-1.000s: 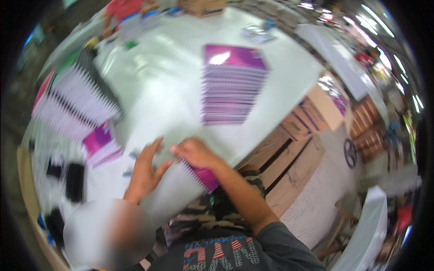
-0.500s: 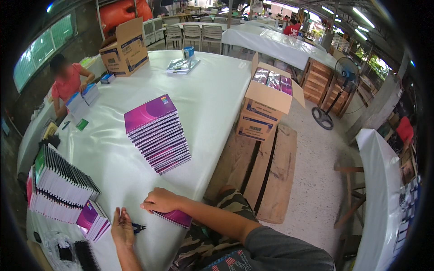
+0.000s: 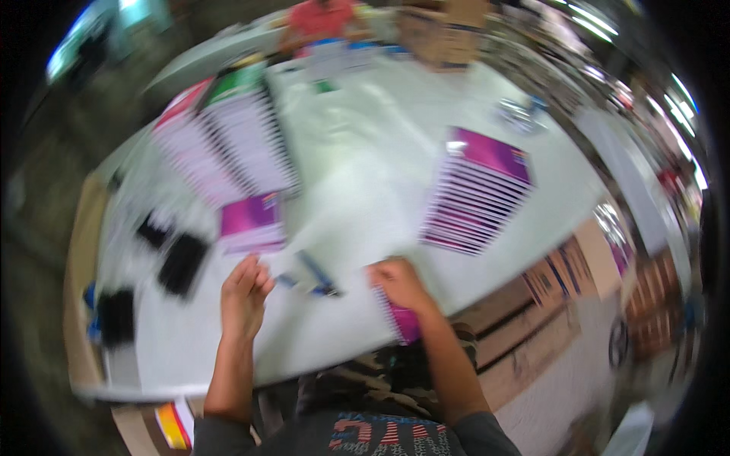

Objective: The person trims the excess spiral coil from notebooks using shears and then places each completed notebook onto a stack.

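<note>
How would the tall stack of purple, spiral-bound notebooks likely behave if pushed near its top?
The stack might shear apart or topple, since it is tall and no band shows around it. Its purple top cover may be slippery, given the bright glare on one corner. The whole pile is probably heavy, being many notebooks.

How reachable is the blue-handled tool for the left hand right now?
Likely yes: the blue-handled tool lies on the table just right of the left hand, with nothing visible between them. Blur hides whether that hand holds anything.
</note>
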A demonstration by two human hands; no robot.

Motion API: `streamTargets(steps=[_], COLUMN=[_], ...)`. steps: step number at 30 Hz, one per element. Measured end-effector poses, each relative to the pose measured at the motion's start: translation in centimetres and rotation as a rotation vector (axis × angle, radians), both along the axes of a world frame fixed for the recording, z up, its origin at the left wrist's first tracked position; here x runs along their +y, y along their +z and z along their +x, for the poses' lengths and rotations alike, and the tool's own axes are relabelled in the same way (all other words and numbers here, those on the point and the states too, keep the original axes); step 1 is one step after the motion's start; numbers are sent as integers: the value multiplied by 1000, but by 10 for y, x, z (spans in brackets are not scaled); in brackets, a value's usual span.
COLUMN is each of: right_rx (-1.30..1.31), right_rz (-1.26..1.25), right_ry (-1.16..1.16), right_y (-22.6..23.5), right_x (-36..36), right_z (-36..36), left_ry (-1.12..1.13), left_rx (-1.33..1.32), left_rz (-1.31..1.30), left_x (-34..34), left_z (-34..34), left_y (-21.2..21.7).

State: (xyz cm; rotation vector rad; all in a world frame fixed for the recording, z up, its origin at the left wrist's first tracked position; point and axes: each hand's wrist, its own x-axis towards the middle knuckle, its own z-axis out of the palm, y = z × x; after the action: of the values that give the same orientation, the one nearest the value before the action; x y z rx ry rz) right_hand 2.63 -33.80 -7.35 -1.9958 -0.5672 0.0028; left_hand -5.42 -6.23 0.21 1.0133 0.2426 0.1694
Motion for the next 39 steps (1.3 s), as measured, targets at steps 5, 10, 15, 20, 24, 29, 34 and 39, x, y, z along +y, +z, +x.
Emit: streamTargets(steps=[5,10,15,20,24,29,34,39], right_rx=[-23,-102,345,636,302,222,-297,-379], right_rz=[-85,-43,452,1720,1416,1468,928,264], right_ry=[13,58,-4,504,152,28,-338,-803], right_y=[30,28,41,85,107,151,189,165], right_x=[-1,17,-19,13,-24,-92,-112,-151], right_z=[-14,-15,-17,-34,-43,-48,7,48], left_ry=[783,1284,851,-463,-693,-285,-181,223], left_rx=[-463,-379,-325,-248,-85,-287,-375,-524], left_rz=[864,1662,1664,496,370,334,339,1416], left_x=[47,176,61,-112,-146,-185,-235,-259], left_z=[-9,8,47,0,16,69,123,146], left_y=[57,67,39,15,42,114,156,116])
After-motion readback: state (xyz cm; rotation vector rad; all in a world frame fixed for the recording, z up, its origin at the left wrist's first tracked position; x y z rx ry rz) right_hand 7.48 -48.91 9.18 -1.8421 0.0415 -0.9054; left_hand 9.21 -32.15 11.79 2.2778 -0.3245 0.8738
